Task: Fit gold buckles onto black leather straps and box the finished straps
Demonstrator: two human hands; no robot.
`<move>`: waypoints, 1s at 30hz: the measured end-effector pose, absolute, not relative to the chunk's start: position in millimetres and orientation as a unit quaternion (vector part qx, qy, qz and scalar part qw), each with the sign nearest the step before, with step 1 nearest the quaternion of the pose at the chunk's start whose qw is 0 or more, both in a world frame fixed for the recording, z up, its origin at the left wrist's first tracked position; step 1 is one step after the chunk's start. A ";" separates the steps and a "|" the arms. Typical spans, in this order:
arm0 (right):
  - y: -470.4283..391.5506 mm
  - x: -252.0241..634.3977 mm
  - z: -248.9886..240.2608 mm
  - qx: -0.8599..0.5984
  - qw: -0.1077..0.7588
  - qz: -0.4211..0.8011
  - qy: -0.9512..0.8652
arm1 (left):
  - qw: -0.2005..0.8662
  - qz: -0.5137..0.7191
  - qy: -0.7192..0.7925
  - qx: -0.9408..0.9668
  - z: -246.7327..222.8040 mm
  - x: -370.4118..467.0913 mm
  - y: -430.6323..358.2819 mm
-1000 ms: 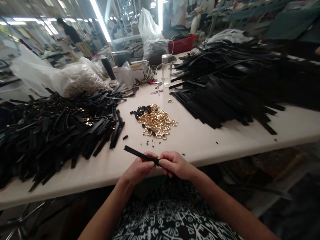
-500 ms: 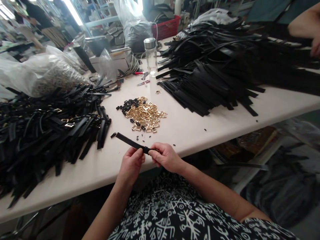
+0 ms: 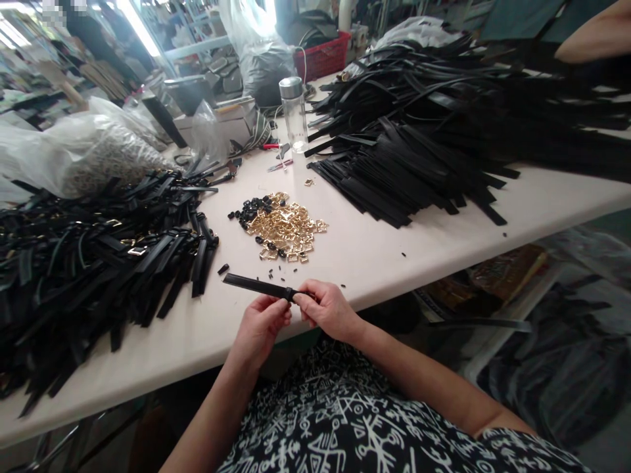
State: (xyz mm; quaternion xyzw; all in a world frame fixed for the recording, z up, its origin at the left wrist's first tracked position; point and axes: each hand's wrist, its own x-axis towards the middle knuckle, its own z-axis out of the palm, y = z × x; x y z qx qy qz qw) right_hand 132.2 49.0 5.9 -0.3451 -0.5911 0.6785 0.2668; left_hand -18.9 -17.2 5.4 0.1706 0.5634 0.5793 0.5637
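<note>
A short black strap (image 3: 256, 285) is held between my two hands over the front edge of the table, its free end pointing left. My left hand (image 3: 261, 326) pinches it from below, close to a small black loop around the strap. The strap's right end is in the closed fingers of my right hand (image 3: 328, 311), which hide it. Beyond my hands lies a pile of gold metal buckles (image 3: 288, 226), with small black loops (image 3: 256, 209) heaped at its left side. One black loop (image 3: 223, 269) rests near the strap's free end.
Black straps with buckles (image 3: 123, 263) cover the table's left side. Long black strips (image 3: 394, 171) are heaped at the right, near another person's arm (image 3: 596, 33). A glass bottle (image 3: 296, 118), a red-handled tool (image 3: 280, 165) and a red basket (image 3: 323, 56) stand or lie farther back.
The strap's free end has swung down toward me, so the strap lies flatter. My left hand has shifted slightly right along it. The other person's hand has left the view, with the forearm still showing.
</note>
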 end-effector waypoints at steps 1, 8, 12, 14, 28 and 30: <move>49.8 132.8 7.1 -0.343 0.255 0.685 -0.589 | 0.540 0.581 0.574 0.204 3.8 -20.1 -18.7; 53.3 135.7 13.6 -0.311 0.190 0.735 -0.572 | 0.460 0.564 0.605 0.321 5.1 -21.8 -26.4; 52.0 134.6 12.9 -0.311 0.196 0.736 -0.569 | 0.429 0.586 0.615 0.307 3.7 -16.0 -25.7; 49.6 132.8 11.3 -0.329 0.214 0.715 -0.579 | 0.414 0.598 0.617 0.302 0.5 -12.4 -25.2; 41.4 130.3 5.5 -0.334 0.288 0.551 -0.708 | 0.497 0.669 0.540 0.120 2.7 3.2 -14.1; 40.6 131.6 5.0 -0.321 0.276 0.575 -0.700 | 0.493 0.653 0.557 0.146 -0.9 1.2 -17.1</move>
